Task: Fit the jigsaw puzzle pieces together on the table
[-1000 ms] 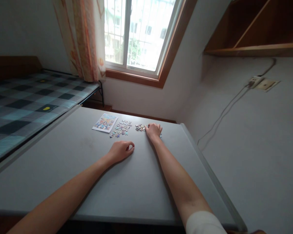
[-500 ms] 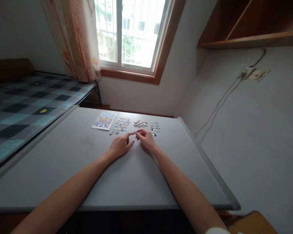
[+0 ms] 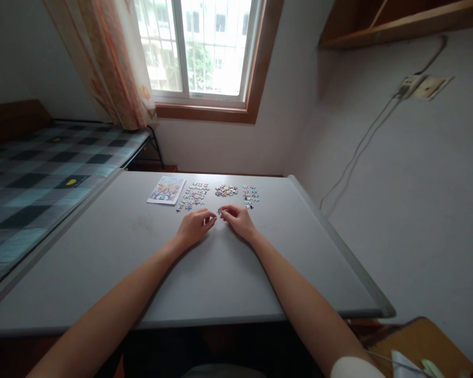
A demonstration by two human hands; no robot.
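Observation:
My right hand pinches a small jigsaw piece between thumb and fingers, just above the table. Close by on the left, my left hand has its thumb and index fingertips brought together, with nothing visible between them and a slight gap to the piece. Beyond the hands lies a dense heap of jigsaw pieces. Spread-out pieces lie to its left, and a smaller loose group to its right. A printed picture card rests flat at the far left.
The grey-white table has a raised rim along its right side. A bed with a checked mattress stands on the left. Behind are a window and a curtain. A cable hangs down the right wall from a socket.
My left thumb and index finger have come together and drawn back from the piece, which stays in my right hand. The camera view has shifted slightly.

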